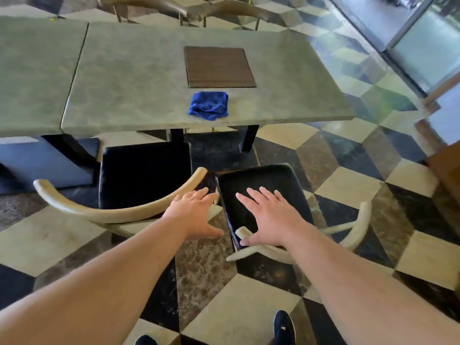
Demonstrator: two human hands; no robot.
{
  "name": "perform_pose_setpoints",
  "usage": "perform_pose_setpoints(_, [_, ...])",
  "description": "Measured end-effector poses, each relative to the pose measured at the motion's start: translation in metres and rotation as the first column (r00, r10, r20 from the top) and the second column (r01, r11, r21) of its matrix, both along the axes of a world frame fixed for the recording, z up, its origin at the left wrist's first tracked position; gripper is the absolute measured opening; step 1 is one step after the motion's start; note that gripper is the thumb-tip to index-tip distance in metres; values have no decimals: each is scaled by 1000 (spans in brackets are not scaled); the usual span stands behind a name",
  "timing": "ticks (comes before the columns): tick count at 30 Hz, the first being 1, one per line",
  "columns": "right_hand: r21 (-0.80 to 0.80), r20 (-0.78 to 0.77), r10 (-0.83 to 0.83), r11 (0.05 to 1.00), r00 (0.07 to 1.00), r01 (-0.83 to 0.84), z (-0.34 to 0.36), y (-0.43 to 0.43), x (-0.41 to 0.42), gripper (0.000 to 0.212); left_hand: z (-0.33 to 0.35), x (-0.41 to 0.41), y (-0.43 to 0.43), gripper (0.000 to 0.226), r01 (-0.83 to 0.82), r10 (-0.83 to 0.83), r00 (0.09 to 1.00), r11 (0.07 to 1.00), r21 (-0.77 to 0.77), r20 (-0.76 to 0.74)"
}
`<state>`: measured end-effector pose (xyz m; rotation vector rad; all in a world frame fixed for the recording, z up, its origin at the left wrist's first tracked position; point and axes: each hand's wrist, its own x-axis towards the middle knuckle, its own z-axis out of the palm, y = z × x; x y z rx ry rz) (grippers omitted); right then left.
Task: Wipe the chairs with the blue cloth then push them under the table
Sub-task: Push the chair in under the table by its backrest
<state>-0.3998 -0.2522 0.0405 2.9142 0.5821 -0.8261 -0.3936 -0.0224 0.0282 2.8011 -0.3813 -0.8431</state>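
A crumpled blue cloth (209, 105) lies on the grey-green table (139, 78) near its front edge. Two chairs with black seats and pale curved backrests stand in front of the table. The left chair (144, 175) has its seat partly under the table edge. The right chair (263, 188) stands further out and is turned at an angle. My left hand (194, 215) reaches forward with straight fingers between the two chairs, holding nothing. My right hand (268, 215) is spread with straight fingers over the right chair's seat and backrest end; contact is unclear.
A brown square inlay (219, 67) sits in the tabletop behind the cloth. A second table (34, 70) adjoins on the left. More chairs (174, 6) stand at the far side. Checkered floor (348, 190) lies open to the right; a glass door (423, 41) is at the upper right.
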Motion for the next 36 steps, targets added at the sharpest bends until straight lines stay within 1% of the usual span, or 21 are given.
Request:
perform_pose_setpoints(6, [10, 19, 30, 999, 999, -30, -11, -150, 0, 120, -11, -6, -147, 114, -50, 50, 998, 999, -3, -50])
perform_pose_setpoints(11, [-9, -27, 92, 996, 995, -93, -26, -254, 12, 121, -24, -10, -245, 111, -131, 131, 983, 991, 10, -125])
perform_pose_setpoints(15, [-22, -73, 142, 989, 987, -144, -48, -298, 14, 124, -39, -21, -288, 113, -166, 166, 971, 986, 13, -170])
perform_pose_setpoints(17, [-18, -103, 177, 984, 979, -179, -58, -306, 9, 126, -45, -30, -301, 117, -156, 156, 962, 988, 17, -226])
perform_pose_setpoints(20, [-1, -188, 202, 979, 961, -206, -71, -308, -2, 126, -57, -41, -312, 116, -94, 127, 928, 990, 108, -351])
perform_pose_setpoints(21, [-15, -219, 196, 979, 956, -204, -75, -307, -7, 120, -63, -44, -313, 111, -50, 107, 918, 986, 156, -382])
perform_pose_setpoints(22, [-35, -235, 189, 979, 953, -203, -79, -307, -11, 108, -71, -48, -313, 99, 5, 75, 917, 980, 198, -392])
perform_pose_setpoints(24, [-65, -212, 202, 973, 956, -220, -87, -309, -19, 66, -85, -54, -308, 67, 103, -12, 942, 961, 255, -336])
perform_pose_setpoints(25, [-80, -188, 211, 970, 959, -229, -90, -309, -22, 46, -91, -57, -305, 54, 124, -40, 956, 953, 275, -292])
perform_pose_setpoints(26, [-88, -161, 217, 969, 963, -233, -92, -308, -24, 33, -95, -58, -303, 44, 132, -56, 965, 948, 289, -257])
perform_pose_setpoints(27, [-90, -141, 218, 969, 966, -232, -93, -308, -25, 25, -98, -59, -301, 37, 136, -66, 970, 946, 294, -235])
perform_pose_setpoints(30, [-83, -131, 217, 970, 967, -229, -94, -304, -22, 20, -102, -55, -295, 30, 143, -87, 974, 950, 278, -207])
perform_pose_setpoints(36, [-27, -109, 198, 979, 974, -202, -98, -284, -10, 16, -102, -36, -268, 33, 140, -100, 981, 957, 252, -166])
